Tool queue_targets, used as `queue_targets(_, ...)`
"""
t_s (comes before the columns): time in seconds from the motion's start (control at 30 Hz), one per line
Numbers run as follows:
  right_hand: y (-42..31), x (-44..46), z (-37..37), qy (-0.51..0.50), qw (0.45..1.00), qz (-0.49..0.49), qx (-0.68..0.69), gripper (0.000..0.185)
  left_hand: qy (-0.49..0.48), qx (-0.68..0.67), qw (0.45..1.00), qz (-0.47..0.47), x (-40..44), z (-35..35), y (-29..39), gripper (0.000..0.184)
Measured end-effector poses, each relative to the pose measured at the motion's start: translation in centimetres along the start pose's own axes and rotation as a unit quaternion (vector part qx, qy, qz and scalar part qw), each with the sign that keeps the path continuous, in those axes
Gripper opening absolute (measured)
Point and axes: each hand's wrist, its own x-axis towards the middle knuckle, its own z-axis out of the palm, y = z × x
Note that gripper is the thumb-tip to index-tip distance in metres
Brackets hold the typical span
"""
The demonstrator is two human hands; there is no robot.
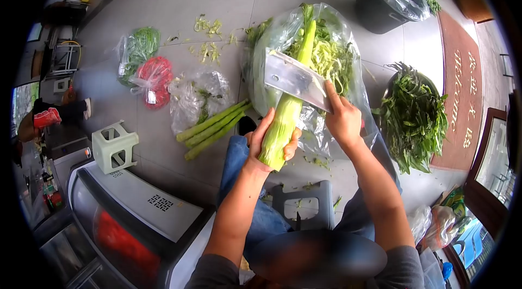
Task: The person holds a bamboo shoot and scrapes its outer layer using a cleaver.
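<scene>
Clasping, left hand (258, 147): green stem (281, 128), encircled near lower end, frame centre.
Clasping, right hand (344, 120): cleaver (293, 78), closed grip, held crosswise over stem.

The long tapering vegetable stem (283, 128) is pale green — streaked lengthwise with whitish lines. The broad rectangular metal cleaver (292, 76) shines silver-grey. Three slender vegetable stalks (215, 127) show a plain light green, the square plastic stool (113, 146) pale mint, the round bagged bundle (155, 78) red. The flat rectangular mat (464, 104) is reddish brown — lettered in cream.
</scene>
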Motion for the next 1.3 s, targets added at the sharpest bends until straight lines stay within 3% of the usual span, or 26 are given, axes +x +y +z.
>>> queue_targets(0.1, -0.2, -0.3, -0.9, -0.006, 1.0, -0.021, 0.013, 0.067, 0.013, -0.023, 0.999, -0.023, 0.0, 0.9, -0.1, 0.05)
queue_targets(0.3, -3.0, -0.7, -2.6, -0.016, 0.992, -0.104, 0.072, 0.063, -0.034, -0.091, 0.995, 0.025, -0.1, -2.3, -0.5, 0.061)
queue_targets(0.47, -2.2, -0.5, -1.6, -0.057, 0.978, 0.095, 0.176, 0.045, -0.013, -0.041, 0.999, 0.022, 0.8, -0.3, 0.5, 0.046)
queue_targets(0.57, -1.8, -1.1, -0.8, -0.03, 0.991, 0.028, 0.124, 0.055, 0.037, -0.01, 0.999, 0.021, 0.9, -0.1, 0.6, 0.046)
queue_targets(0.67, -2.0, -1.0, -1.7, -0.035, 0.998, -0.036, 0.047, 0.068, -0.001, -0.019, 0.998, 0.053, 0.9, 0.5, 0.2, 0.049)
queue_targets(0.77, -1.7, -0.9, -1.9, -0.034, 0.996, -0.075, 0.024, 0.081, -0.037, -0.06, 0.997, 0.024, 1.1, -0.9, -0.3, 0.055)
queue_targets(0.93, -1.3, -0.5, -1.0, -0.029, 0.998, -0.052, 0.016, 0.077, 0.008, -0.016, 1.0, -0.002, 1.3, 0.1, -0.2, 0.052)
queue_targets(1.0, -1.3, -0.6, -0.5, -0.044, 0.998, -0.039, -0.001, 0.076, 0.021, -0.062, 0.998, 0.001, 1.4, -0.5, -0.4, 0.049)
queue_targets(1.13, -1.8, 0.3, -0.6, -0.006, 0.997, -0.076, 0.031, 0.065, 0.033, -0.044, 0.998, 0.007, 1.0, 0.6, -0.6, 0.051)
queue_targets(1.2, -1.5, 0.5, 0.0, -0.02, 0.999, -0.009, 0.037, 0.059, 0.043, -0.033, 0.998, 0.016, 1.2, 0.4, -0.6, 0.045)
queue_targets(1.3, -0.7, 0.3, 0.9, -0.041, 0.999, -0.006, 0.012, 0.06, 0.048, -0.053, 0.997, 0.041, 1.3, 0.7, -0.7, 0.039)
